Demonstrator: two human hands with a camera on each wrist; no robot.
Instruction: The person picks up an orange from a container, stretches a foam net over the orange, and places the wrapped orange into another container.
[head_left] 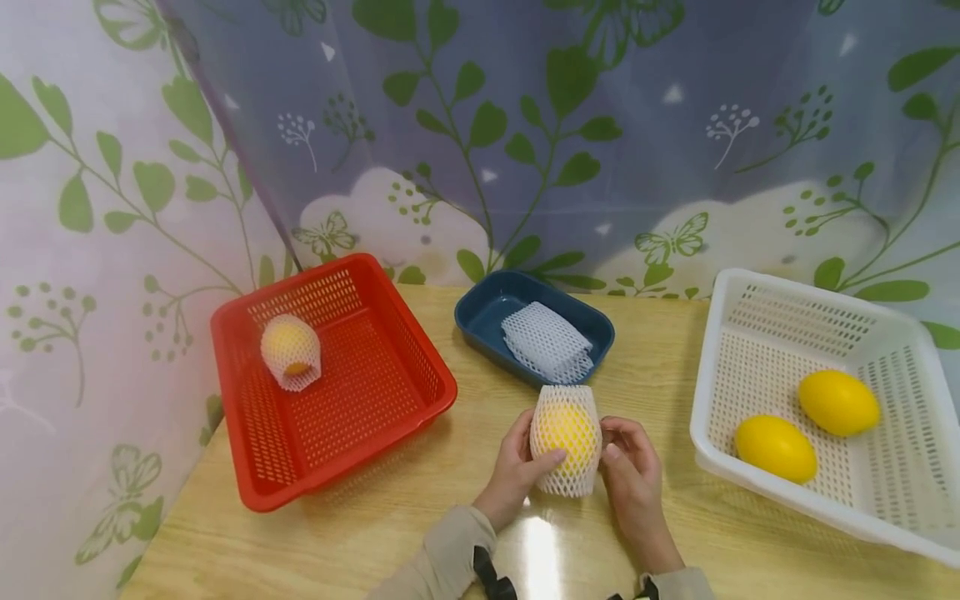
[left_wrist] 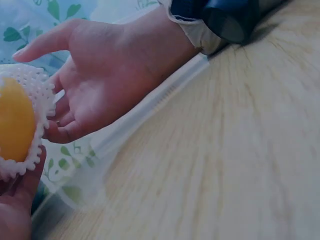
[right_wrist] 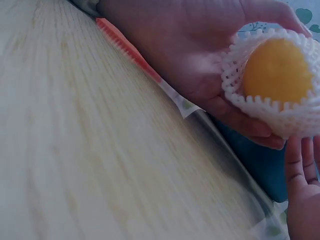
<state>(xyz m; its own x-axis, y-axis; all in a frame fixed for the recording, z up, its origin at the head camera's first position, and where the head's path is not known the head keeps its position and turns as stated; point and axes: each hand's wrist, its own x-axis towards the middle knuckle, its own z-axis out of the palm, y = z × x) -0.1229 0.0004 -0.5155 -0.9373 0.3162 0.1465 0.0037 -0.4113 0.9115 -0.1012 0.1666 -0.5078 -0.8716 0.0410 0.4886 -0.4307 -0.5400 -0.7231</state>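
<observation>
A yellow fruit (head_left: pixel 567 433) stands inside a white foam net (head_left: pixel 567 482) near the table's front. My left hand (head_left: pixel 516 477) grips it from the left, thumb across the front. On the other side is my right hand (head_left: pixel 636 487), its fingertips at the net's right edge. In the left wrist view the right hand (left_wrist: pixel 107 75) has its thumb held apart and fingertips touching the net (left_wrist: pixel 42 92). The right wrist view shows the left hand (right_wrist: pixel 195 55) around the netted fruit (right_wrist: pixel 280 72), which shows through the net's open end.
A red basket (head_left: pixel 341 467) on the left holds one netted fruit (head_left: pixel 291 350). Behind the hands, a blue tray (head_left: pixel 480 321) contains folded white nets (head_left: pixel 546 337). The white basket (head_left: pixel 795 500) at right holds two bare yellow fruits (head_left: pixel 838 402). A patterned curtain (head_left: pixel 465 125) hangs behind.
</observation>
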